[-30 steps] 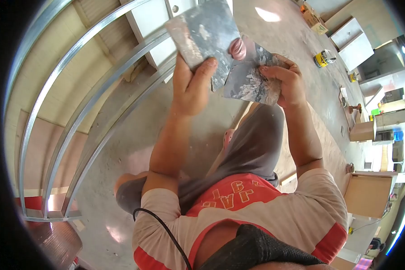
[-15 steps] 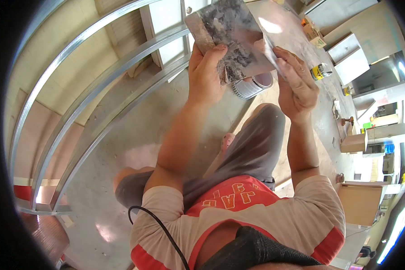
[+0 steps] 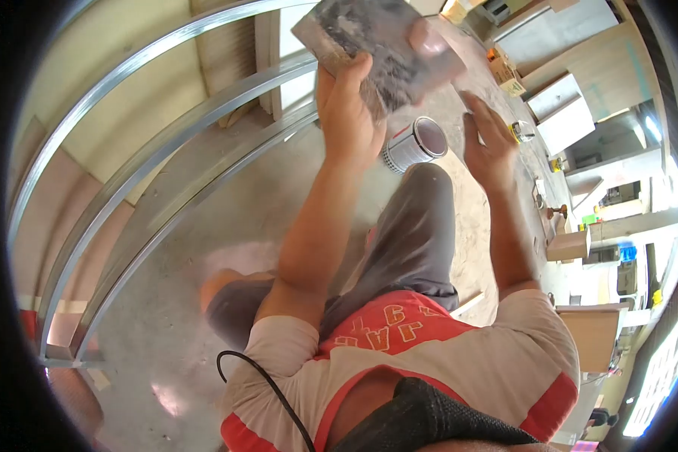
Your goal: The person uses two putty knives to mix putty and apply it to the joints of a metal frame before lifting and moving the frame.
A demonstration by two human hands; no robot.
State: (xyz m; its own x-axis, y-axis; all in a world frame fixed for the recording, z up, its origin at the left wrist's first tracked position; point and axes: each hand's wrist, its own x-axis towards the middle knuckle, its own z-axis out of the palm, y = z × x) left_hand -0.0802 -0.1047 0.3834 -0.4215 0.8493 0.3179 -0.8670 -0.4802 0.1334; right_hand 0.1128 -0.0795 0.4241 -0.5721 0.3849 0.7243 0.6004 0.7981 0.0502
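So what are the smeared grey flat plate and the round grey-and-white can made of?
The plate could be metal or stiff plastic: thin, straight-edged, dulled by patchy residue, too blurred to settle. The can looks like metal, probably tinplate, with a shiny rim.

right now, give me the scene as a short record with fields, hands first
left hand: fingers gripping a smeared flat plate
right hand: near the plate's right side, fingers extended; blur hides whether it holds anything
on the plate: a pinkish lump, blurred
past the knee: a can with its round rim in view
left side: long metal bars, curved in this view
far right: cardboard box
unclear: what the can contains
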